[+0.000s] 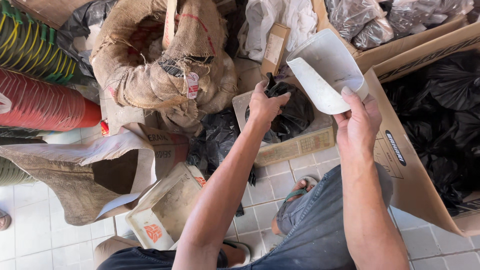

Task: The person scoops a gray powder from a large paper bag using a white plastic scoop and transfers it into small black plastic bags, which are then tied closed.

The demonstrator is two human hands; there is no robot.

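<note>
Scoop: we hold a white scoop [327, 70], cut from a plastic container, in our right hand [357, 122]; thumb and fingers are closed on its lower end.
Scoop axis: its long axis runs from the hand up and to the left; the open mouth faces up-left, toward the sacks.
Left hand: our left hand [265, 105] is closed, pinching the rim of a black plastic bag [295, 112].
Bag position: the bag sits on a tan weighing scale [295, 145], which rests on the tiled floor [40, 235], just below the scoop.
Scoop position: in the air above the scale's far right corner, apart from the bag.
Right side: a large cardboard box [405, 165] full of black bags stands tight against our right forearm.
Far side: a burlap sack [155, 60] stands beyond the scale, a small cardboard carton [275, 47] beside it.
Left side: a torn paper sack [85, 170] and a shallow white tray [165, 207] lie on the floor.
</note>
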